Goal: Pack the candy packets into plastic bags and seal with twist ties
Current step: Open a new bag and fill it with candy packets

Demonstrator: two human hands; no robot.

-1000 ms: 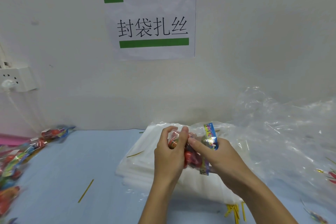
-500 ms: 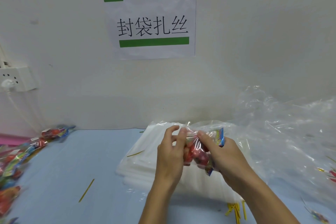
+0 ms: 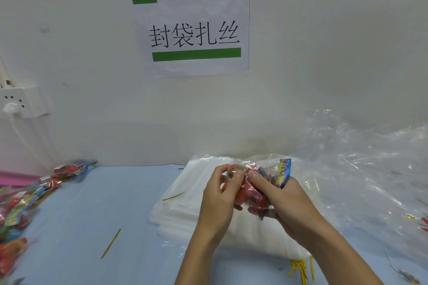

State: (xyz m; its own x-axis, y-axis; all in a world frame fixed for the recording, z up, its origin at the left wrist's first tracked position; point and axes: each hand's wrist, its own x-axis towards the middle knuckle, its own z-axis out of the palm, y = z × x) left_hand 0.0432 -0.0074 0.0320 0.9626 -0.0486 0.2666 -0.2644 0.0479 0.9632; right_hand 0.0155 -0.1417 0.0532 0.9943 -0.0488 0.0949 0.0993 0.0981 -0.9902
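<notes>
Blue covers the bench (image 3: 76,227), which runs back to a pale wall carrying a printed paper sign (image 3: 194,30). Over the stack of flat plastic bags (image 3: 185,192), taken as the landmark, the left hand (image 3: 217,201) and right hand (image 3: 287,201) meet, both curled with fingertips pinching a candy packet (image 3: 254,192) that is wrapped in clear film, held just above the stack. Its long axis runs tilted, the printed blue header end pointing up and away toward the wall, the other end down toward the person. Left of the stack, one loose twist tie (image 3: 111,243) lies on the blue surface, and further left sits a heap of filled bags (image 3: 18,210); a bunch of yellow ties (image 3: 301,268) lies at the stack's near edge. Right of the stack billows crumpled clear plastic (image 3: 361,169). The film looks slippery, so the packet could slide out crooked or the bag mouth could bunch shut, likely if either pinch loosens.
</notes>
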